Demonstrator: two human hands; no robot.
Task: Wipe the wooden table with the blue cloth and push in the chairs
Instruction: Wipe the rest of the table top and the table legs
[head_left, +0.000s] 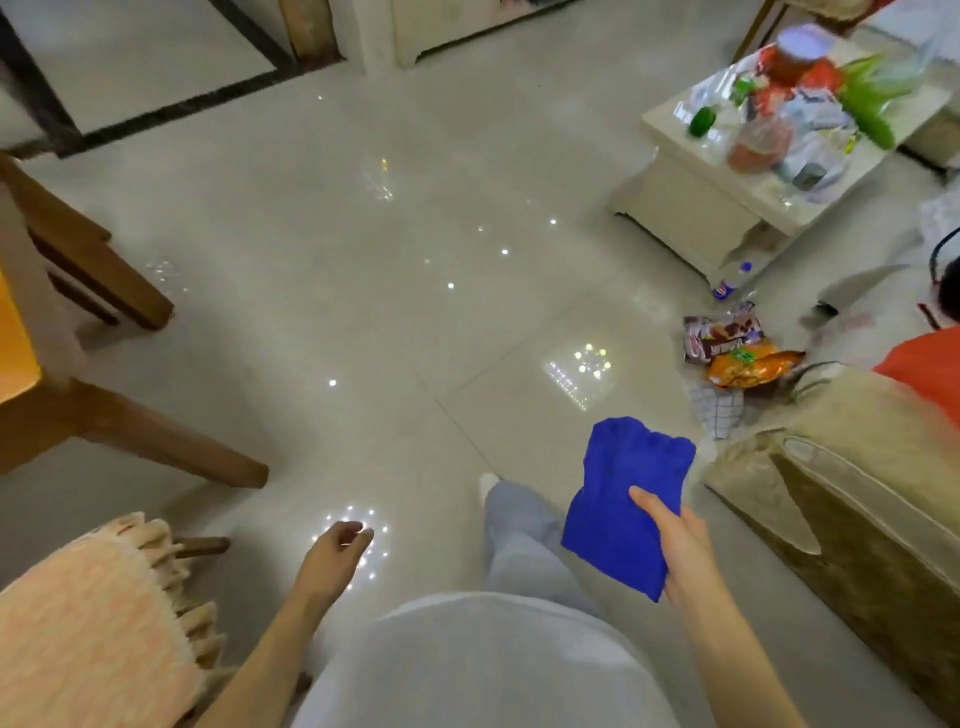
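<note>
My right hand (675, 545) grips a folded blue cloth (623, 504) at waist height, over the pale tiled floor. My left hand (340, 548) hangs free at lower centre with loosely curled fingers and holds nothing. At the far left edge shows a corner of the wooden table (13, 343), with its brown legs (171, 447) reaching out onto the floor. A chair with a pink fringed seat cushion (88, 629) stands at the lower left, below the table corner.
A beige sofa arm (857, 493) lies close on my right. Snack packets (737, 348) and a bottle (730, 283) litter the floor beside a cream coffee table (691, 202) piled with bags and jars. Open tiled floor stretches ahead.
</note>
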